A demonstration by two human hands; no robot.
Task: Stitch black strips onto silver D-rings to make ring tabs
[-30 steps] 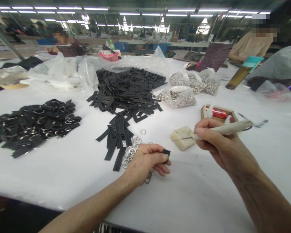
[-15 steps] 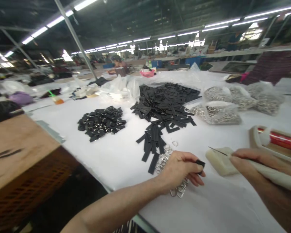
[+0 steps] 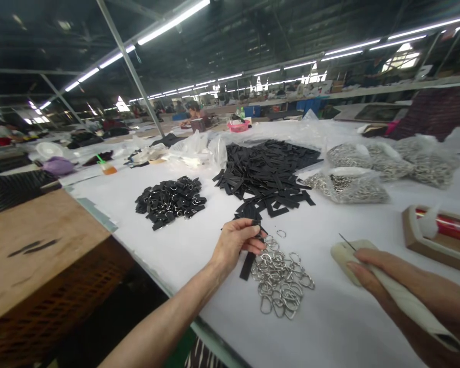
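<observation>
My left hand (image 3: 239,239) is closed in a pinch on a small black strap piece (image 3: 256,224), above the near end of the black strips; whether a ring is in it, I cannot tell. Just right of those fingers lies a loose pile of silver D-rings (image 3: 279,278). My right hand (image 3: 410,286) is wrapped round the thick white handle of an awl-like tool (image 3: 400,294) with a thin dark metal tip. Its tip points over a pale, waxy-looking block (image 3: 345,258). A large heap of black strips (image 3: 268,166) spreads beyond my left hand.
Left of the strips sits a pile of black tabs with rings (image 3: 170,200). Clear bags of metal rings (image 3: 348,186) stand at the right, behind a tray (image 3: 414,232) with a red roll (image 3: 454,227). The white table's edge (image 3: 138,263) runs along a wooden-topped crate (image 3: 42,245).
My left hand has moved left and away from me with a black piece in its fingers, uncovering the D-rings. The right hand keeps the tool near the block. The view has shifted slightly.
</observation>
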